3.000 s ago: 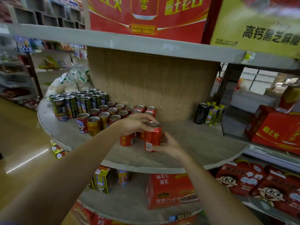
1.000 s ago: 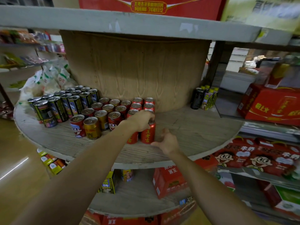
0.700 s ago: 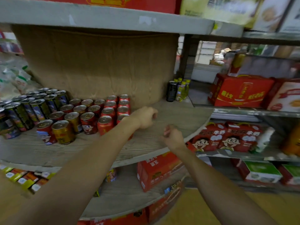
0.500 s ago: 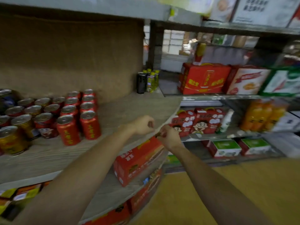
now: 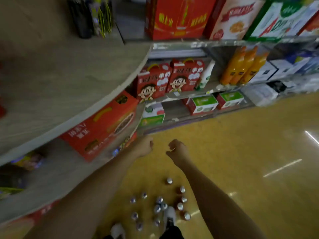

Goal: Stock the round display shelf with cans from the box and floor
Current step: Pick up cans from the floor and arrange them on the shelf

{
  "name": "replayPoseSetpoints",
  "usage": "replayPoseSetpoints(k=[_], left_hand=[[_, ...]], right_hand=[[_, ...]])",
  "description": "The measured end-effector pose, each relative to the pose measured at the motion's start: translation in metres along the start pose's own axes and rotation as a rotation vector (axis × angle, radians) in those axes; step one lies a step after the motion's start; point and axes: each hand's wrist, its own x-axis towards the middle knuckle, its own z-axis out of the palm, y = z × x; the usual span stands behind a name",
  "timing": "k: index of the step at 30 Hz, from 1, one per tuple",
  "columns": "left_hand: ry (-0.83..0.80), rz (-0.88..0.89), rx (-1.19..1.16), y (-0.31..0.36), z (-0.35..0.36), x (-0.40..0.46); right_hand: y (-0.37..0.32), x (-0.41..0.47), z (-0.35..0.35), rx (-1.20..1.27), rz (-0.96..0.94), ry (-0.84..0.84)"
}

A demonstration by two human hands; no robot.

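Several cans with silver tops stand loose on the yellow floor by my feet, some of them red. The round display shelf curves across the left, and its grey wooden top tier shows bare here. My left hand and my right hand hover side by side in the air above the floor cans, just off the shelf's lower tier. Both have their fingers curled in and hold nothing. The stocked red cans are out of frame apart from a red blur at the left edge.
A red carton lies on the round shelf's lower tier. Dark and yellow cans stand at the tier's back. A straight shelf unit on the right holds red cartoon boxes, orange bottles and green cartons. My white shoes stand among the cans.
Both hands let go of the red can on the top tier and drew back, fingers curled. My view swung right and down, from the stocked cans to the floor cans.
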Motion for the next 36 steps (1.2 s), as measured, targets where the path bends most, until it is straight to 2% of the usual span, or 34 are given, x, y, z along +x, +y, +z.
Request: replayPoseSetpoints(k=[4,8,14,20,25,32,36], left_hand=[[-0.078,-0.085,-0.063,-0.019,0.070,0.016],[-0.119,-0.325,-0.201,-0.046,0.156,0.022],[-0.192,-0.557,-0.323,-0.070,0.306,0.040],[-0.214,-0.720,-0.439,-0.089,0.430,0.069],[-0.122,-0.779,-0.446,-0.106,0.508,0.097],[-0.010,-0.818,-0.537,-0.125,0.600,0.147],[-0.001,-0.750,-0.555,-0.138,0.633,0.185]], right_hand=[[0.066,0.008,0.043,0.021,0.111,-0.082],[0.137,0.010,0.095,0.039,0.179,-0.179],[0.257,0.021,0.168,-0.015,0.277,-0.290],[0.358,0.051,0.227,-0.047,0.224,-0.331],[0.420,0.083,0.269,-0.103,0.224,-0.441],[0.483,0.135,0.322,-0.160,0.235,-0.440],[0.512,0.165,0.348,-0.220,0.220,-0.499]])
